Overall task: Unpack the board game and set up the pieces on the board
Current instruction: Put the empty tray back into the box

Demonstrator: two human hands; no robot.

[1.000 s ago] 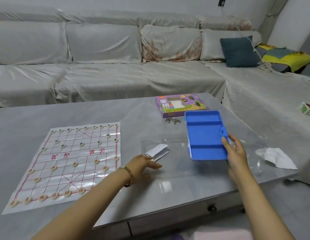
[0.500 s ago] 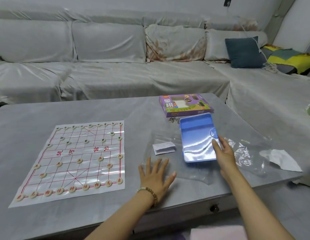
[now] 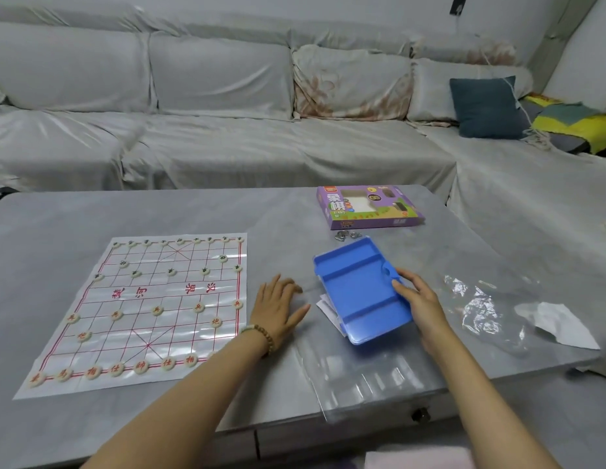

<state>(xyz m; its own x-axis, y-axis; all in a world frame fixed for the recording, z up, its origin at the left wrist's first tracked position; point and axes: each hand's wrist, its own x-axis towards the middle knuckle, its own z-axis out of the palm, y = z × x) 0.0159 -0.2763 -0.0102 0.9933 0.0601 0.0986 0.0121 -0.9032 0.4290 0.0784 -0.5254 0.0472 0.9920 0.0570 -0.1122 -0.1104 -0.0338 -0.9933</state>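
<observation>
nearby: purple box [image 3: 369, 208] | metal rings [image 3: 347, 235] | paper [image 3: 323, 306] under blue tray [image 3: 359, 289]

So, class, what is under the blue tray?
Folded white paper pokes out beneath the blue tray at its left edge, and clear plastic film lies nearer the viewer. Anything else beneath the tray is hidden.
</observation>
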